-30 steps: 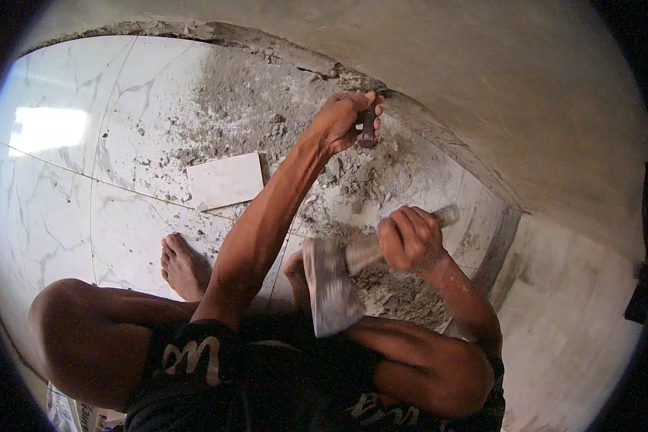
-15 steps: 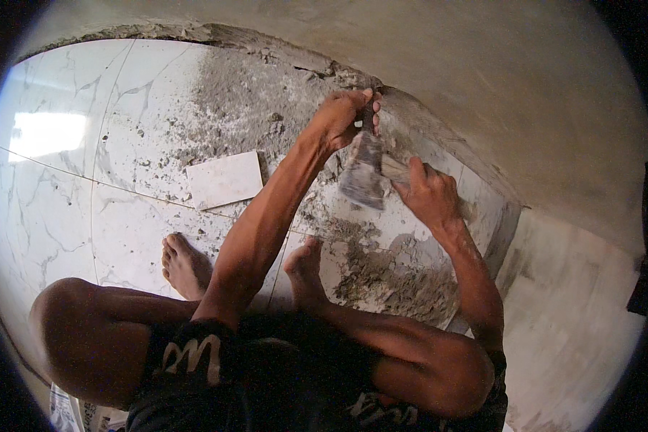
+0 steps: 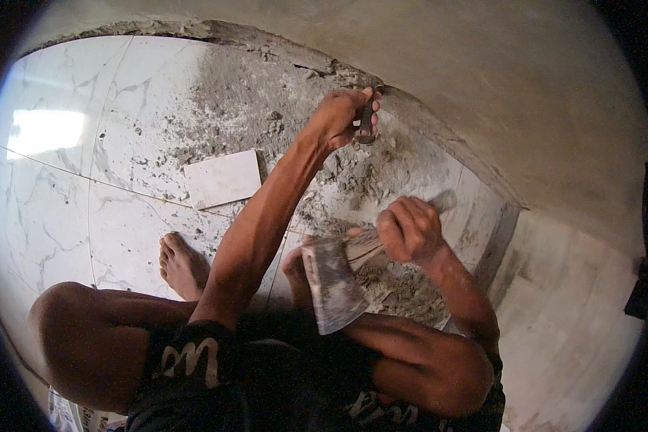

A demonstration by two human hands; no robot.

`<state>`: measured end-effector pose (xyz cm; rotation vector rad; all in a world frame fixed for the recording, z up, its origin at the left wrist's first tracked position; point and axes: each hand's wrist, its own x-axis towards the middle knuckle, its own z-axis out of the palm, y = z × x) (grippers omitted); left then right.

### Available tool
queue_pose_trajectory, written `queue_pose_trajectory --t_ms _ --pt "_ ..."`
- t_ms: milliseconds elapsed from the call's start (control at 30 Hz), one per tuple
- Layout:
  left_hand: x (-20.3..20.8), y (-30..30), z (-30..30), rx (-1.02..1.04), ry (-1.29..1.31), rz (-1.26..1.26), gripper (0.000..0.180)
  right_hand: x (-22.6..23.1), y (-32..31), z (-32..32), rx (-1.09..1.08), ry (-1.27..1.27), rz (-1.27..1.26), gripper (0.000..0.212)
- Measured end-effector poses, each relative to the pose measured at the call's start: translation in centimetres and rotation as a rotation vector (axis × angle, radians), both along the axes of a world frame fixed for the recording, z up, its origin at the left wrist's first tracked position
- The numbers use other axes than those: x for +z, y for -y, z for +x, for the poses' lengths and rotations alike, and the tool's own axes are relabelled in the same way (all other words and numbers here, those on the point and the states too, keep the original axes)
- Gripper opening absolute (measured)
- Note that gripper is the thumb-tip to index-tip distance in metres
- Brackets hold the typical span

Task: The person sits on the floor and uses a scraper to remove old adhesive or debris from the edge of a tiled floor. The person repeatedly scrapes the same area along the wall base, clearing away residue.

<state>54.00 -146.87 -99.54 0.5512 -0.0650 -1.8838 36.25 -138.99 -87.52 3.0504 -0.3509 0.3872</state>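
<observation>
My left hand (image 3: 344, 117) is closed around a dark metal chisel (image 3: 367, 128) at the base of the wall. The chisel's struck end points back toward me, and its tip is hidden at the broken wall edge. In my right hand (image 3: 412, 229) is a hatchet (image 3: 333, 284), gripped by its wooden handle. Its wide, dusty head hangs over my right shin, apart from the chisel.
Grey rubble (image 3: 237, 93) lies along the chipped foot of the plastered wall (image 3: 482, 65). A loose white tile piece (image 3: 223, 178) rests on the marbled tile floor (image 3: 43, 187). More broken mortar (image 3: 399, 291) lies at the right. My bare left foot (image 3: 182, 265) is near the tile piece.
The hatchet has swung back from the chisel toward my body, drawn down by my right hand. My left hand and the chisel stay at the same spot on the wall.
</observation>
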Motion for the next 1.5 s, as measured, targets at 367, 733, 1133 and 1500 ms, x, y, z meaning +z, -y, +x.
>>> queue_pose_trajectory --t_ms 367,733,1133,1500 --pt "0.4 0.0 -0.3 -0.047 0.049 -0.048 0.021 -1.1 1.8 -2.9 -0.344 -0.285 0.074 0.016" --pt "-6.0 -2.8 -0.4 -0.012 0.910 -0.287 0.028 0.1 0.2 -1.7 -0.588 -0.372 0.284 0.043" --pt "0.2 -2.4 -0.9 -0.008 0.531 -0.173 0.028 1.4 1.3 -0.7 -0.554 -0.308 0.292 0.039" --pt "-0.5 -1.0 -0.9 -0.001 0.765 -0.159 0.029 0.3 0.7 0.2 -0.570 -0.353 0.286 0.037"
